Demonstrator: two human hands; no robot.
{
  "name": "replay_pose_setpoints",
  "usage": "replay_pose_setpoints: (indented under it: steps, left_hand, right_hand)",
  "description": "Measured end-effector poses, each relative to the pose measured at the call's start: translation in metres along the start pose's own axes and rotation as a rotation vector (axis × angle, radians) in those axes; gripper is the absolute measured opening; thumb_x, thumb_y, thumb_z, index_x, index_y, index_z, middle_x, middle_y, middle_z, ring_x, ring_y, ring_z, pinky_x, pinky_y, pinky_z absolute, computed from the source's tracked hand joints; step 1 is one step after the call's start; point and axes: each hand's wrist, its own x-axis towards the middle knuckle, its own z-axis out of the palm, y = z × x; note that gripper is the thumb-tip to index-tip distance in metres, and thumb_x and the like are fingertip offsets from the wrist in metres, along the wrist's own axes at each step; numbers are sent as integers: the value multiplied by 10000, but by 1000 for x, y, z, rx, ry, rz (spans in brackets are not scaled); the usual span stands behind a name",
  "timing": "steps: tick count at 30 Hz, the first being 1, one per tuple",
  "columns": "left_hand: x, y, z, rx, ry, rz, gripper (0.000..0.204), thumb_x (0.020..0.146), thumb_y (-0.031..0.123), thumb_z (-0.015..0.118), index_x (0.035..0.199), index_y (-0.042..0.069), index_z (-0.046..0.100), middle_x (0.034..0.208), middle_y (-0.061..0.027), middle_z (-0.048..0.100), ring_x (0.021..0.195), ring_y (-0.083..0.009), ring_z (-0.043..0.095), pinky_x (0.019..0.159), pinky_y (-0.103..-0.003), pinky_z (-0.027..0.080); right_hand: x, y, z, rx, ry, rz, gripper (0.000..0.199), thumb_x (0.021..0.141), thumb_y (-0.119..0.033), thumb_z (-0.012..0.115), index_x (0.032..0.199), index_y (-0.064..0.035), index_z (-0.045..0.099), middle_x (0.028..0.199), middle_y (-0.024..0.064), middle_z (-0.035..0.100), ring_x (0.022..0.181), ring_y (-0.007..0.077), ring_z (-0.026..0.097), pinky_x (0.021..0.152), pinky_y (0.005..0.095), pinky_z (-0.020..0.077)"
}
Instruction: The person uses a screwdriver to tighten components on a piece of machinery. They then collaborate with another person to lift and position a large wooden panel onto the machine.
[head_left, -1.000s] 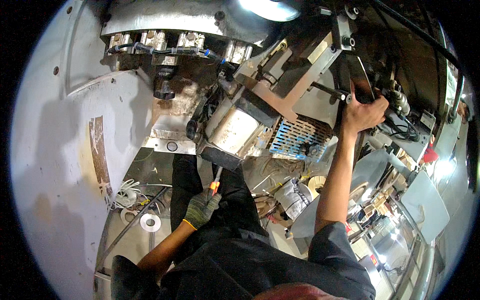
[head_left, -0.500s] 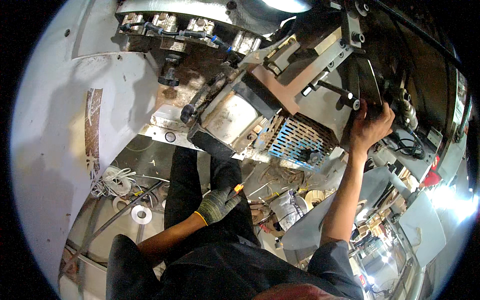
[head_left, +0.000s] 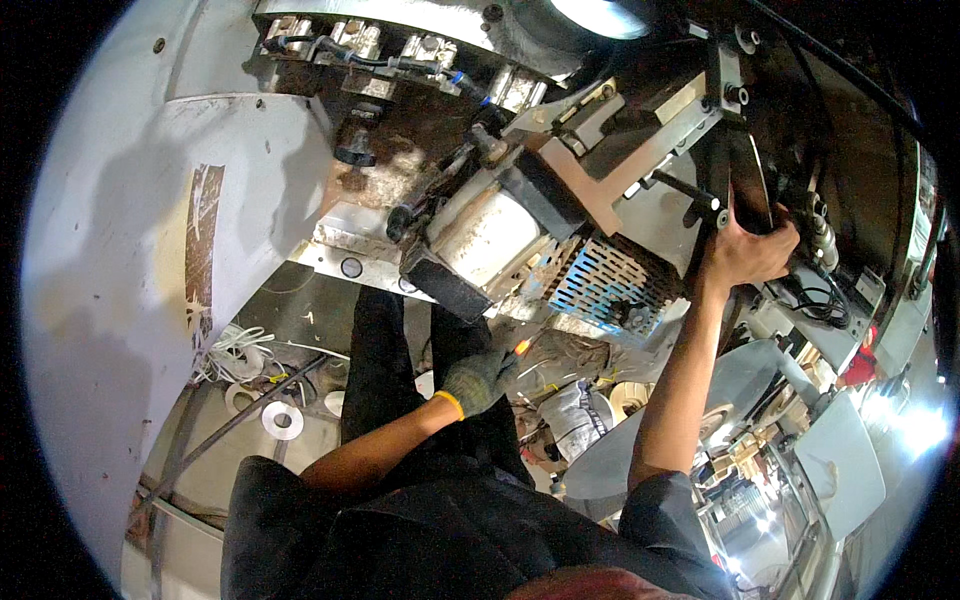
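Crowded machinery (head_left: 520, 200) filled twelve o'clock, leaving little open room. At six, the gloved left hand (head_left: 478, 378) closed round an orange-tipped tool (head_left: 521, 347); at two, the bare right hand (head_left: 745, 252) gripped a dark lever (head_left: 748, 190) beside cables.

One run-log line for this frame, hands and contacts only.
left hand: gloved, holds orange-handled tool | right hand: bare, grips dark machine part | blue perforated cover: untouched

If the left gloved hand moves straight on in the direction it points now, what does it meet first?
Probably the blue perforated grille under the machine: the left hand, holding an orange-tipped tool, points up and right toward it. Depth is unclear.
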Motion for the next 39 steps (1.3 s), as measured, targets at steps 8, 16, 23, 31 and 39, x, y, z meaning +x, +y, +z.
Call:
replay_pose_setpoints:
  steps: [8, 16, 23, 31, 39]
  left_hand:
    - [122, -24, 75, 61, 15, -119, 448, 948, 340, 413, 1303, 68, 442, 1242, -252, 531, 1036, -406, 567, 851, -486, 463]
    - [180, -31, 103, 198, 91, -155, 490, 923, 414, 425, 1273, 86, 522, 1300, -211, 516, 1114, -376, 538, 890, -455, 464]
    - [133, -39, 114, 151, 469, -100, 444, 906, 434, 485, 1161, 81, 574, 1106, -233, 615, 973, -374, 604, 834, -465, 478]
    - [-33, 16, -67, -135, 1063, -107, 247, 949, 247, 519, 938, 9, 585, 828, -164, 615, 754, -309, 593, 713, -422, 459]
    - [91, -77, -249, 250, 1447, -84, 803, 845, 548, 597, 1362, -28, 384, 1327, -292, 434, 1232, -386, 441, 1034, -438, 345]
  right_hand:
    - [1, 9, 4, 29, -8, -12, 780, 504, -710, 787, 927, -77, 617, 835, 70, 621, 793, 319, 619, 618, 472, 400]
    - [-6, -1, -26, 131, -142, -44, 671, 743, -441, 764, 1201, -20, 513, 1187, 186, 555, 1101, 370, 533, 883, 559, 390]
    - [6, 28, -77, 196, -137, -177, 706, 715, -607, 723, 1166, -78, 601, 1139, 141, 630, 1095, 312, 571, 906, 429, 446]
    - [-171, 47, -303, 618, -508, 268, 249, 816, -99, 717, 1028, -25, 608, 1033, 116, 612, 965, 272, 567, 850, 363, 445]
    - [-373, -24, -483, 734, -1128, 610, 205, 826, -136, 671, 989, -34, 600, 956, 132, 584, 827, 269, 572, 742, 357, 463]
